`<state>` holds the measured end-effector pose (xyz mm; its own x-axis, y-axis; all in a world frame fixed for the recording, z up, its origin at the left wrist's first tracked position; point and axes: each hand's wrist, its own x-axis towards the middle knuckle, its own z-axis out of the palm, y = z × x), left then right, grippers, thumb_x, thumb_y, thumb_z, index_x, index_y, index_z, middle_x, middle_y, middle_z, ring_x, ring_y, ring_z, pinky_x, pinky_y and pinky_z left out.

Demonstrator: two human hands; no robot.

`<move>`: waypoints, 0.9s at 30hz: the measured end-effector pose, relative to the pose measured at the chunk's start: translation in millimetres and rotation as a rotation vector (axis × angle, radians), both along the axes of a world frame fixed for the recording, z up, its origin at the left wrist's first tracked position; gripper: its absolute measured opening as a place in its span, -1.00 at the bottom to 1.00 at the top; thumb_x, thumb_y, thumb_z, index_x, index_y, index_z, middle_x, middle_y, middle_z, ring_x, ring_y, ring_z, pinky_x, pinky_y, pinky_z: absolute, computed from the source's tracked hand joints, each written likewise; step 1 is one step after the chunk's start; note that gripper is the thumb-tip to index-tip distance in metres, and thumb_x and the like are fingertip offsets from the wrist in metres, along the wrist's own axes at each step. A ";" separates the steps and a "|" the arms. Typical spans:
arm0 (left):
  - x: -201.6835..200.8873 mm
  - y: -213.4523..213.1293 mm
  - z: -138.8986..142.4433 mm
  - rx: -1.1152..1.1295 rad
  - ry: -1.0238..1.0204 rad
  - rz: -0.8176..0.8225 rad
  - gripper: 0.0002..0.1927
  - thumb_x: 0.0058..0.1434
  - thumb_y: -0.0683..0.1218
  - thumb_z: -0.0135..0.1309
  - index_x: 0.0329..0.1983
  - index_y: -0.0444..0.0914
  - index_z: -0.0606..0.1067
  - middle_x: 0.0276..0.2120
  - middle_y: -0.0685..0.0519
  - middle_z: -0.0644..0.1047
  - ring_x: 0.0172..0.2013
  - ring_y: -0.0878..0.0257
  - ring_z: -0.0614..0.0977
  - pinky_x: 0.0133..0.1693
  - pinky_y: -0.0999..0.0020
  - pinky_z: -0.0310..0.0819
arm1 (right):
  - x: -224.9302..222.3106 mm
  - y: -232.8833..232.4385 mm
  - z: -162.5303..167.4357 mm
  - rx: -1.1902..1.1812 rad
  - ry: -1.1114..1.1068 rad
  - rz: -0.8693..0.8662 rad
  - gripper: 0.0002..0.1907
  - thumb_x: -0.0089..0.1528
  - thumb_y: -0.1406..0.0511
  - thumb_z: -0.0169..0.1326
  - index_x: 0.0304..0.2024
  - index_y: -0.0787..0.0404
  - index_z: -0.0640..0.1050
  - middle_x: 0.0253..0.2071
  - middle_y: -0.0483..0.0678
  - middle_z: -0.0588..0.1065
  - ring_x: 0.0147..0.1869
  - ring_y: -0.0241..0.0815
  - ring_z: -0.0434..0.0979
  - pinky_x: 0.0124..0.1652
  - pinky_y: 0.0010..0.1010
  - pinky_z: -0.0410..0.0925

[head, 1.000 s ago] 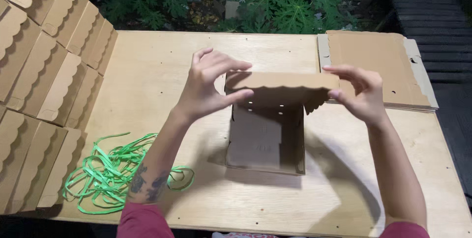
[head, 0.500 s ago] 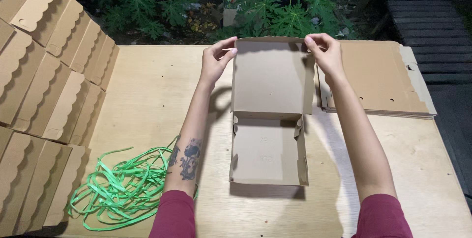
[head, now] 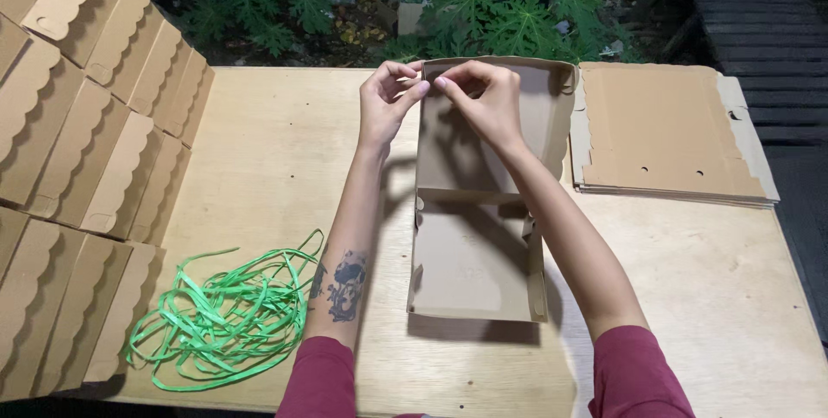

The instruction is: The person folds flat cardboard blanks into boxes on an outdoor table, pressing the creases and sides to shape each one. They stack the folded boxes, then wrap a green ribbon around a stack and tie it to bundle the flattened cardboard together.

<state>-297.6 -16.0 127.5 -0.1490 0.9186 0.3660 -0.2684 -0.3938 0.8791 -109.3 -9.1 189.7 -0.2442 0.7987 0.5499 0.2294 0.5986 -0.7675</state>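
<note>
Wooden table carries rows of folded scalloped boxes along its left edge, a stack of flat blanks at the far right corner, and an open cardboard box mid-table, its lid raised toward the far edge. Green straps lie tangled near the front left edge. Left hand and right hand meet at the lid's far left corner, fingers curled, both pinching its top flap.

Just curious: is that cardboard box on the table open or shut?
Open. The box lies with its lid swung back, bare inside showing; both hands pinch the lid's far left corner.
</note>
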 end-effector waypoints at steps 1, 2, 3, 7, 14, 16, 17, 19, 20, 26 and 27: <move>-1.8 -0.9 2.6 0.017 0.030 -0.008 -0.77 0.20 -0.26 0.31 -0.16 -0.30 0.49 0.01 -0.03 0.62 -0.10 0.33 0.64 0.01 0.38 0.60 | -3.5 -0.3 -0.5 -0.063 0.009 0.010 -0.88 0.25 0.32 0.30 -0.23 0.27 0.72 -0.39 -0.09 0.66 -0.36 -0.44 0.61 -0.34 -0.60 0.45; -4.1 -0.7 6.0 0.030 0.059 -0.017 -0.76 0.21 -0.27 0.32 -0.13 -0.31 0.50 0.00 -0.04 0.62 -0.07 0.33 0.64 0.04 0.37 0.61 | -6.4 0.0 -0.6 -0.098 0.048 0.045 -0.87 0.25 0.32 0.29 -0.22 0.27 0.71 -0.38 -0.09 0.66 -0.35 -0.44 0.62 -0.34 -0.60 0.47; -5.9 -2.8 7.6 0.039 0.087 -0.026 -0.76 0.22 -0.28 0.33 -0.11 -0.32 0.51 -0.02 -0.05 0.62 -0.04 0.32 0.64 0.07 0.37 0.61 | -8.7 0.8 -0.8 -0.137 0.087 0.078 -0.86 0.25 0.31 0.28 -0.22 0.27 0.71 -0.37 -0.10 0.67 -0.34 -0.45 0.64 -0.34 -0.61 0.49; -14.6 -5.7 15.6 -0.010 0.141 -0.064 -0.72 0.18 -0.28 0.33 -0.09 -0.30 0.52 -0.08 -0.01 0.63 -0.03 0.30 0.68 0.03 0.38 0.62 | -15.7 4.6 -1.5 -0.165 0.099 0.077 -0.84 0.25 0.31 0.30 -0.22 0.31 0.72 -0.39 -0.07 0.66 -0.37 -0.43 0.62 -0.36 -0.59 0.49; -18.0 -12.8 17.7 0.003 0.081 -0.059 -0.82 0.27 -0.26 0.28 -0.09 -0.32 0.55 -0.11 0.01 0.67 -0.07 0.33 0.68 0.05 0.41 0.61 | -16.1 5.7 -8.3 -0.187 0.097 0.118 -0.86 0.25 0.33 0.29 -0.19 0.30 0.71 -0.36 -0.08 0.67 -0.34 -0.44 0.63 -0.31 -0.60 0.51; -16.1 -14.2 18.3 0.011 0.093 -0.034 -0.83 0.28 -0.25 0.27 -0.10 -0.33 0.55 -0.14 0.00 0.67 -0.10 0.33 0.69 0.03 0.42 0.61 | -16.4 6.0 -9.5 -0.201 0.105 0.129 -0.86 0.26 0.34 0.28 -0.19 0.30 0.71 -0.36 -0.08 0.67 -0.33 -0.44 0.62 -0.30 -0.59 0.50; -15.0 -14.8 19.0 0.015 0.105 -0.025 -0.83 0.28 -0.24 0.28 -0.10 -0.33 0.55 -0.16 0.00 0.67 -0.12 0.32 0.70 0.01 0.41 0.62 | -16.5 6.2 -9.9 -0.201 0.097 0.121 -0.86 0.26 0.34 0.28 -0.19 0.30 0.71 -0.36 -0.08 0.67 -0.34 -0.44 0.62 -0.31 -0.59 0.50; -13.0 -15.9 21.8 0.018 0.132 0.000 -0.84 0.26 -0.23 0.28 -0.13 -0.33 0.55 -0.19 0.00 0.67 -0.16 0.33 0.70 -0.03 0.42 0.63 | -16.7 6.0 -10.0 -0.203 0.080 0.108 -0.86 0.25 0.34 0.28 -0.19 0.31 0.71 -0.37 -0.07 0.66 -0.34 -0.43 0.62 -0.31 -0.58 0.50; -12.0 -16.5 23.8 0.016 0.148 0.015 -0.85 0.26 -0.23 0.28 -0.15 -0.34 0.56 -0.21 0.01 0.67 -0.17 0.34 0.70 -0.04 0.43 0.62 | -16.6 5.8 -9.8 -0.177 0.071 0.109 -0.87 0.26 0.35 0.27 -0.20 0.32 0.70 -0.36 -0.08 0.66 -0.33 -0.42 0.63 -0.29 -0.58 0.51; -9.8 -20.8 35.1 -0.009 0.252 0.125 -0.93 0.27 -0.22 0.21 -0.30 -0.35 0.61 -0.28 0.07 0.69 -0.23 0.41 0.70 -0.09 0.49 0.62 | -13.7 3.0 -8.9 -0.083 0.011 0.070 -0.90 0.27 0.37 0.25 -0.25 0.33 0.67 -0.36 -0.09 0.66 -0.30 -0.41 0.67 -0.25 -0.58 0.54; -9.9 -21.2 35.4 -0.009 0.276 0.142 -0.92 0.27 -0.23 0.21 -0.33 -0.35 0.60 -0.30 0.09 0.69 -0.24 0.43 0.70 -0.11 0.51 0.62 | -13.1 2.5 -9.2 -0.083 0.015 0.069 -0.89 0.27 0.37 0.25 -0.26 0.34 0.67 -0.37 -0.08 0.65 -0.30 -0.41 0.67 -0.26 -0.57 0.53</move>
<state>-307.5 -37.3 163.0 -0.1725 0.8991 0.4023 0.0386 -0.4019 0.9149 -122.3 -6.6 180.5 -0.2926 0.8233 0.4864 0.1775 0.5466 -0.8184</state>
